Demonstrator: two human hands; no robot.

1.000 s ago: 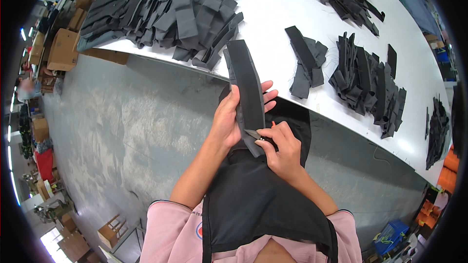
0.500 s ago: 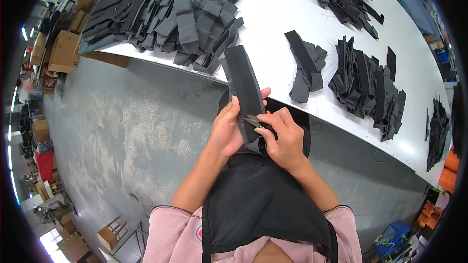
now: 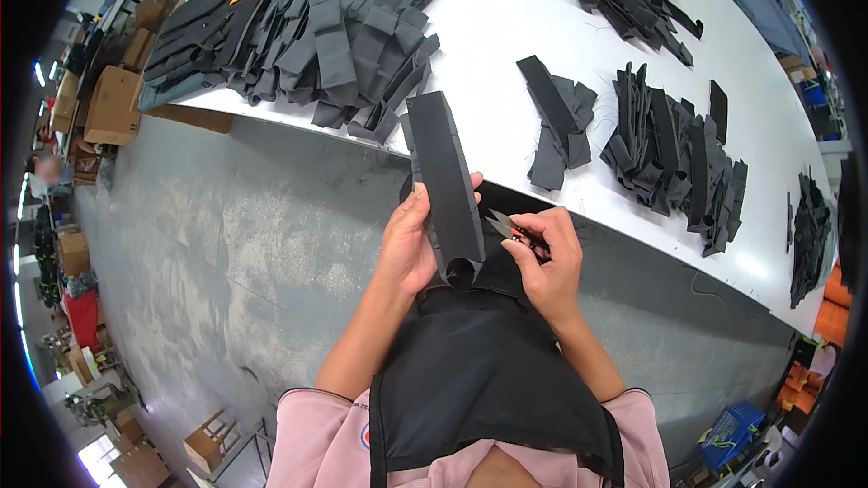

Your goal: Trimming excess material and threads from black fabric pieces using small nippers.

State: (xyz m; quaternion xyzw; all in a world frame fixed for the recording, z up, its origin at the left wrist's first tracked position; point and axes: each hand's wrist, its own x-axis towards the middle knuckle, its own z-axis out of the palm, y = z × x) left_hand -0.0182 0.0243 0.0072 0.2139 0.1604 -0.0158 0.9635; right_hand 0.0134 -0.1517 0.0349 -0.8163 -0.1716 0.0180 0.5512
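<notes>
1. The left hand [image 3: 411, 248] has its grip clamped on a long black fabric strip [image 3: 445, 183], fingers wrapped around the strip's left edge near its lower end.
2. The strip stands nearly upright in front of the body, its top reaching over the near edge of the white surface [image 3: 506, 45]; its bottom end curls into a small loop.
3. The right hand [image 3: 547, 262] sits just right of the strip, its grip closed on small thread snips [image 3: 503, 224], whose blades point at the strip's right edge.
4. Beyond the strip, on the surface, lies a large pile of black fabric pieces [image 3: 307, 41]; to the strip's right lie a smaller stack [image 3: 553, 122] and a fanned heap [image 3: 674, 158].
5. Below the strip hangs a black apron [image 3: 479, 370].
</notes>
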